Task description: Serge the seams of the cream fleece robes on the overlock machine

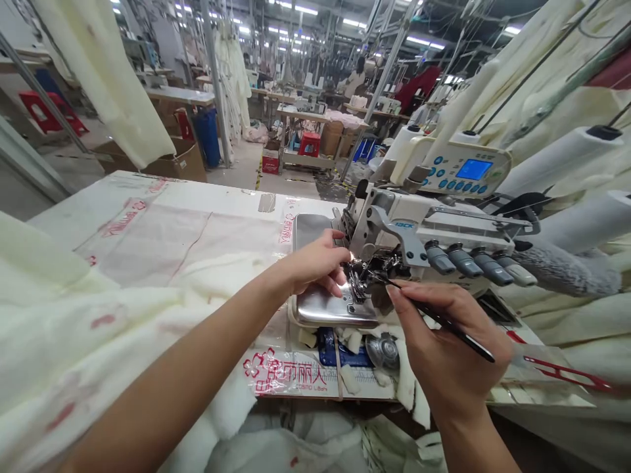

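Note:
A white overlock sewing machine (419, 226) stands on the table at centre right. My left hand (318, 263) rests on its shiny metal plate (320, 305), fingers curled right beside the presser foot and needle area (362, 276); whether it pinches a thread is too small to see. My right hand (444, 341) is closed on thin black tweezers (444, 322), whose tip points into the needle area. Cream fleecy fabric (73, 315) lies heaped to the left under my left forearm.
Thread cones (557, 157) stand behind the machine, with a blue-screen control panel (466, 174). Red-handled scissors (562, 374) lie at the right edge. Fabric scraps (404, 387) litter the front. The table's plastic cover (162, 230) stretches left. Workshop tables and boxes fill the background.

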`<state>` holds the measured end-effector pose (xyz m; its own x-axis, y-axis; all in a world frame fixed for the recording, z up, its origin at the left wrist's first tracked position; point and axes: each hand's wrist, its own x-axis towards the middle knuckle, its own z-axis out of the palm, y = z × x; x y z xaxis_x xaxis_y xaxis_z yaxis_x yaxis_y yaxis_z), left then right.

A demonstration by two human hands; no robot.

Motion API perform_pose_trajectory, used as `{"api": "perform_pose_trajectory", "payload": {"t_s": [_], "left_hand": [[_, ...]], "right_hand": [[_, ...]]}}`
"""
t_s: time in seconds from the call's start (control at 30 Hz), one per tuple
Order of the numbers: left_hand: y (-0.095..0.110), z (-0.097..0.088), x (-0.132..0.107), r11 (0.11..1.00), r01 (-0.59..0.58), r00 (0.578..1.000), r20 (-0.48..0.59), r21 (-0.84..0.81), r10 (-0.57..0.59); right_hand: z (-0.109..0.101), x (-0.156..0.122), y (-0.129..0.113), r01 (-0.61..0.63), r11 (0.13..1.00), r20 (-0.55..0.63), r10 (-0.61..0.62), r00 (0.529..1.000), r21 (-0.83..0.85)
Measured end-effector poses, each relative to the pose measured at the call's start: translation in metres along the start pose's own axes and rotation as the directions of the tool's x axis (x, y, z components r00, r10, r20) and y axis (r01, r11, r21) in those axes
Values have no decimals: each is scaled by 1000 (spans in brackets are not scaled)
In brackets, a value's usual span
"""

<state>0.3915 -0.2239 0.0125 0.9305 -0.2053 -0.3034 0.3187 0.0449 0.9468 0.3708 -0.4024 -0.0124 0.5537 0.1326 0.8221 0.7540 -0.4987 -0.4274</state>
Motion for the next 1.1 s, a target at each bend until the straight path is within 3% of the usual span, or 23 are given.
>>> {"api": "perform_pose_trajectory", "payload": {"t_s": [0.33, 0.53, 0.87, 1.1], "left_hand": [[-2, -3, 0, 999, -36, 998, 56, -2, 36], [-3, -2, 1, 996, -61, 998, 32, -66, 63], [-5, 2, 1, 996, -80, 997, 2, -39, 80], [-4, 1, 1, 994, -48, 999, -3, -98, 48]], "right_hand": [[8, 2, 2, 16, 1000, 19, -16, 1000, -4], [10, 2, 3, 6, 999, 47, -4, 999, -41], [0, -1, -5, 22, 999, 79, -19, 997, -39], [3, 0, -3, 14, 999, 32, -13, 999, -48]]}}
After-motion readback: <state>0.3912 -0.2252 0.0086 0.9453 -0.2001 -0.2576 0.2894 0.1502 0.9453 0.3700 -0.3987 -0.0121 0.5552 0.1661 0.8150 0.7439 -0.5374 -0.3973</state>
